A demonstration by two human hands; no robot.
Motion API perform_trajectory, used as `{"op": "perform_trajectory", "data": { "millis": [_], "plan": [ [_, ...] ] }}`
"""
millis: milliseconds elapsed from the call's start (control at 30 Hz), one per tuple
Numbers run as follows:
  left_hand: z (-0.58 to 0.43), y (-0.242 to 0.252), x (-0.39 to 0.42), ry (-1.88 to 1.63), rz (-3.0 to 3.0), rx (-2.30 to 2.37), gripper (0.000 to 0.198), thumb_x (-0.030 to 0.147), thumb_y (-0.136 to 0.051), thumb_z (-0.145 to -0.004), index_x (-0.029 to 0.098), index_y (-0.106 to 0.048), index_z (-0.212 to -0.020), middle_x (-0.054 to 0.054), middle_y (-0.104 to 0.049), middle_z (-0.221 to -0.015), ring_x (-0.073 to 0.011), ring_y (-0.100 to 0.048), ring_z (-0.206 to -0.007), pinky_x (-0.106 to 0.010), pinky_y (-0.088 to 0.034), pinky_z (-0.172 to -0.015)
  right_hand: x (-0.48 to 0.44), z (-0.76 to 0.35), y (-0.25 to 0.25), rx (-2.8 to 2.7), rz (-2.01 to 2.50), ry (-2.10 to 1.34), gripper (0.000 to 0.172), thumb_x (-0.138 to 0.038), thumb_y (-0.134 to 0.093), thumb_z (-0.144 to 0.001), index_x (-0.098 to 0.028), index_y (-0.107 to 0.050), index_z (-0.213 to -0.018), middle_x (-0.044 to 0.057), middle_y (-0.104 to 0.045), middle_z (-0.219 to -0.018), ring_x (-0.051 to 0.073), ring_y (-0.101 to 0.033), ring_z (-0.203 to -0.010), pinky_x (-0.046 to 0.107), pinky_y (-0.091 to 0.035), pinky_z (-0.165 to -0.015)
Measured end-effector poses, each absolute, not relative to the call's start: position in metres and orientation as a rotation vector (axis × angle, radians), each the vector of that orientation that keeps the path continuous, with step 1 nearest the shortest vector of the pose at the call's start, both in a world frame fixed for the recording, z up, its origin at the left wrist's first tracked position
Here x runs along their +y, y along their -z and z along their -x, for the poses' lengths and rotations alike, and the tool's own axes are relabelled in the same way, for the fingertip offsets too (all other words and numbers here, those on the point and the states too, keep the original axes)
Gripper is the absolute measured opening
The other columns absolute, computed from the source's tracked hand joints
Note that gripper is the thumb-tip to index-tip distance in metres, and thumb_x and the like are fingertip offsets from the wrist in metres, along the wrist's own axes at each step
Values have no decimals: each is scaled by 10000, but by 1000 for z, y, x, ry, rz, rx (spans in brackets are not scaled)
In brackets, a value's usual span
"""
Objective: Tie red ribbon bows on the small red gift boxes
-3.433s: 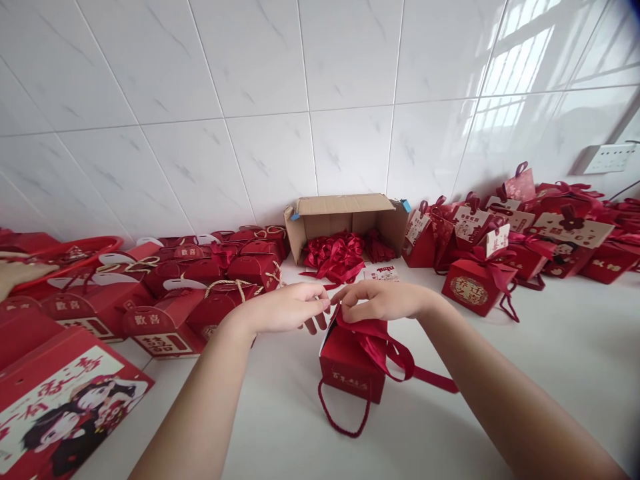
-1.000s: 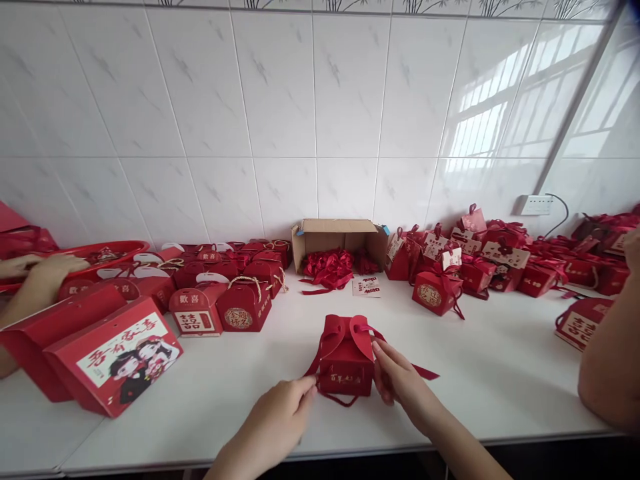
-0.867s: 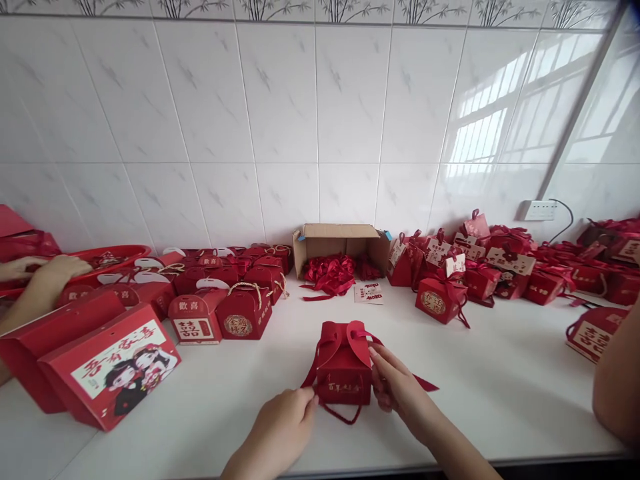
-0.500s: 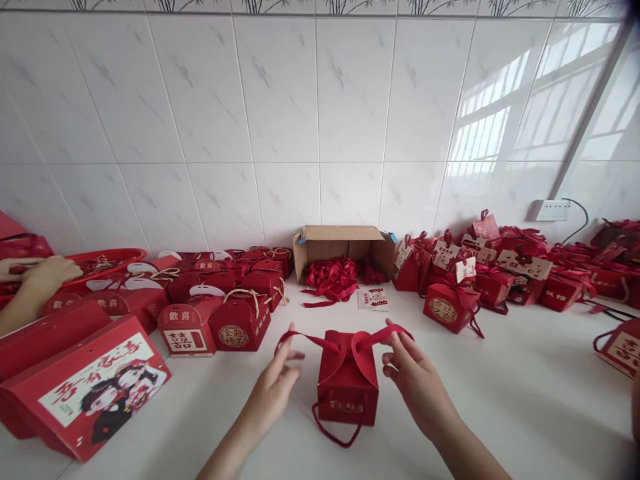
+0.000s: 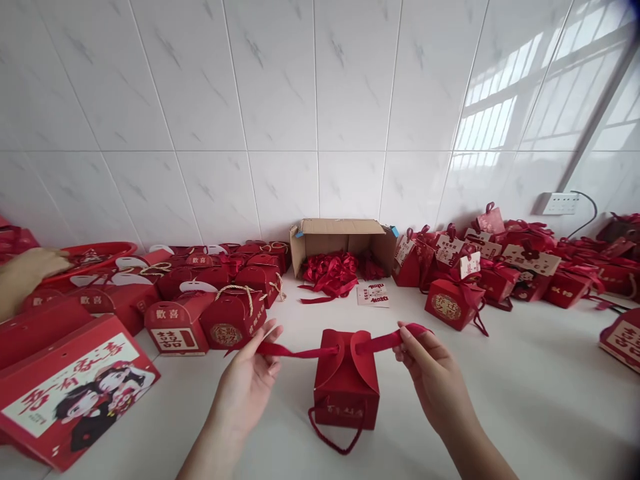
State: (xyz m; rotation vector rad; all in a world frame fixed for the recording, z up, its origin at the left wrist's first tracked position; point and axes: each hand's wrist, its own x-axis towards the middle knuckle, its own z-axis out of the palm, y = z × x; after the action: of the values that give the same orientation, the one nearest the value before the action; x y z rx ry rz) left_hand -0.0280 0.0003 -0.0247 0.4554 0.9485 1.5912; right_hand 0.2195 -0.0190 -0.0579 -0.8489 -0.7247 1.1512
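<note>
A small red gift box (image 5: pixel 345 387) stands upright on the white table in front of me, its curved top flaps folded together. A dark red cord handle (image 5: pixel 336 445) droops from its front. Through the flaps runs a red ribbon (image 5: pixel 299 353), its two ends pulled out to either side. My left hand (image 5: pixel 249 373) pinches one end, left of the box. On the other side my right hand (image 5: pixel 425 363) pinches the second end between thumb and fingers. Neither hand touches the box itself.
Behind stands an open cardboard box (image 5: pixel 345 227) holding loose red ribbons (image 5: pixel 333 272), with a printed card (image 5: pixel 373 295) before it. Red boxes (image 5: pixel 175 323) crowd the left; ribboned boxes (image 5: pixel 454 303) line the right. Another person's hand (image 5: pixel 30 270) is by a red basin (image 5: pixel 107 252).
Both hands have moved outward, mostly the left, and the ribbon is drawn straighter on the left side. The camera view has tilted down slightly. The other person's hand has shifted left.
</note>
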Motion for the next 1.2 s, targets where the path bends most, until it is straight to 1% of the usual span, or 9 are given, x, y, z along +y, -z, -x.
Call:
{"op": "perform_trajectory", "data": {
  "millis": [133,233,300,500,633,733,867,1000,1200],
  "plan": [
    [32,25,-4,-1608,-434,872,227,63,-451,-866,123,-621,-729,-43,-617,-676,-96,-563,-500,-217,-534,-455,-23,-220,66,-687,821,-1209,259,-397,-738,-746,-201,-719,-915,-4,-607,-713,102,-536,-672,190,-482,-647],
    [32,25,-6,-1645,-446,876,243,-45,-459,-784,96,-630,-686,-65,-641,-722,-141,-654,-658,-249,-601,-618,-25,-221,70,-657,785,-1219,253,-411,-711,-769,-194,-719,-898,12,-629,-712,116,-560,-689,202,-495,-649],
    [33,27,-6,-1672,-478,915,237,-79,-493,-750,88,-642,-673,-64,-665,-759,-138,-672,-695,-228,-605,-668,-25,-222,70,-659,799,-1211,247,-406,-715,-768,-188,-719,-883,14,-637,-707,113,-565,-688,193,-499,-650],
    [40,26,-2,-1689,-583,983,85,41,-670,-734,117,-644,-706,20,-617,-631,-80,-631,-566,-140,-554,-529,-25,-231,62,-660,861,-1151,222,-375,-769,-714,-226,-695,-862,-18,-642,-710,107,-604,-667,189,-511,-629],
    [41,6,-2,-1762,-751,1031,216,251,-771,-686,154,-581,-657,43,-568,-531,-97,-592,-500,-170,-502,-463,-23,-237,45,-763,921,-1003,272,-447,-724,-740,-210,-709,-873,18,-665,-815,141,-615,-771,227,-520,-662],
    [34,-20,-3,-1841,-1003,1074,266,387,-735,-717,155,-611,-682,27,-559,-504,-100,-559,-487,-171,-425,-425,-18,-240,21,-887,949,-805,299,-436,-733,-731,-213,-707,-928,25,-667,-871,151,-599,-812,258,-514,-708],
    [16,-58,0,-1876,-1375,1000,211,348,-729,-732,156,-704,-817,11,-585,-576,-73,-511,-514,-163,-356,-427,-10,-242,-19,-1126,902,-690,259,-452,-674,-781,-201,-692,-841,20,-649,-792,160,-587,-764,283,-493,-674],
    [-3,-83,5,-1795,-1484,933,208,356,-734,-719,174,-730,-819,-1,-612,-634,-66,-484,-514,-175,-315,-414,-2,-238,-55,-1298,838,-646,243,-438,-675,-778,-195,-684,-786,10,-623,-723,156,-571,-725,276,-467,-635],
    [-22,-93,1,-1693,-1487,834,254,374,-745,-699,184,-745,-868,-20,-685,-776,-64,-464,-523,-200,-347,-454,2,-228,-86,-1390,719,-772,287,-468,-661,-772,-201,-729,-852,20,-652,-743,155,-588,-748,294,-473,-694]
  ]
}}
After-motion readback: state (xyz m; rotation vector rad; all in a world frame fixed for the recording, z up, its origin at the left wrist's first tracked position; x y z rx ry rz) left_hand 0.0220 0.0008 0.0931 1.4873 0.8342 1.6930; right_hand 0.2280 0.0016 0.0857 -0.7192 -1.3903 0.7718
